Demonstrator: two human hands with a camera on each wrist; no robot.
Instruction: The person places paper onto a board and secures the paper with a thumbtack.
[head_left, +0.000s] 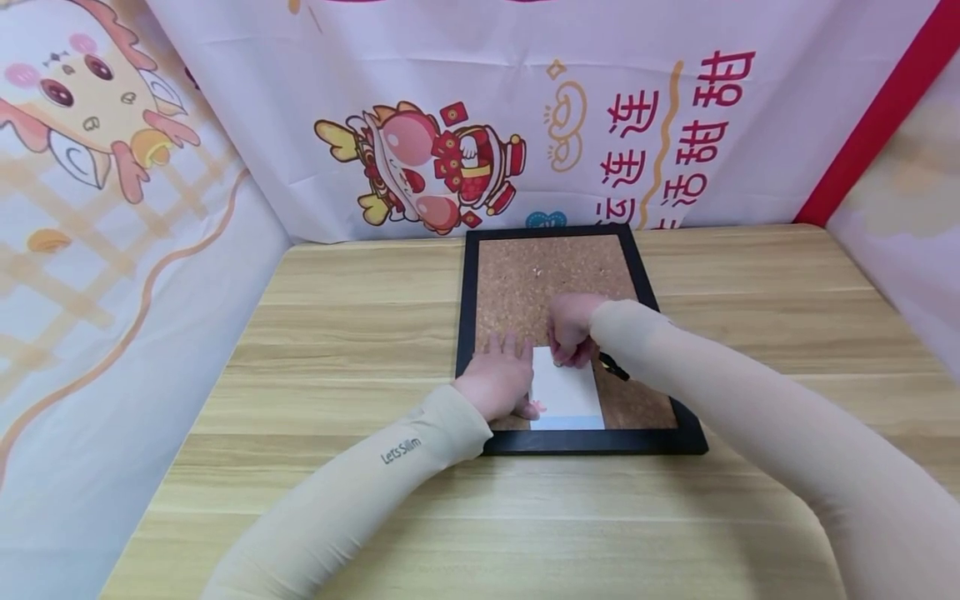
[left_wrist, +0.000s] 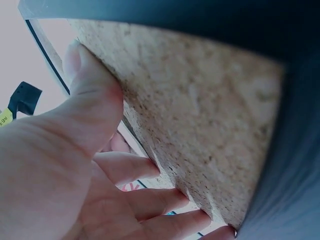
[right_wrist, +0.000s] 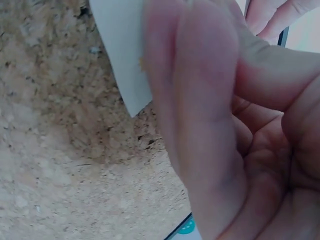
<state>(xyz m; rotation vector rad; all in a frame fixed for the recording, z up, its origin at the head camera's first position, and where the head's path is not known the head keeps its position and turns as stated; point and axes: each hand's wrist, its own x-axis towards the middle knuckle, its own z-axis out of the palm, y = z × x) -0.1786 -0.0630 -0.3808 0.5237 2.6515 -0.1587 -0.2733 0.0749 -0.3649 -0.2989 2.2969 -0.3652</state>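
Observation:
A white paper sheet (head_left: 566, 393) with a pale blue lower band and a small pink mark lies on a black-framed cork board (head_left: 504, 302). My left hand (head_left: 497, 380) rests along the sheet's left edge with fingers extended over the cork, its thumb near the pink mark. At the sheet's top, my right hand (head_left: 573, 327) brings its curled fingers and thumb together, pressing down. A tiny yellowish spot shows by these fingertips; what they pinch is mostly hidden. In the right wrist view, a paper corner (right_wrist: 122, 55) pokes out beside the fingers.
Small shiny pins (head_left: 537, 272) dot the upper cork. The board lies on a wood-grain table (head_left: 360, 333), its far edge near a printed cloth (head_left: 480, 50). A small black object (head_left: 614, 367) shows by the right wrist.

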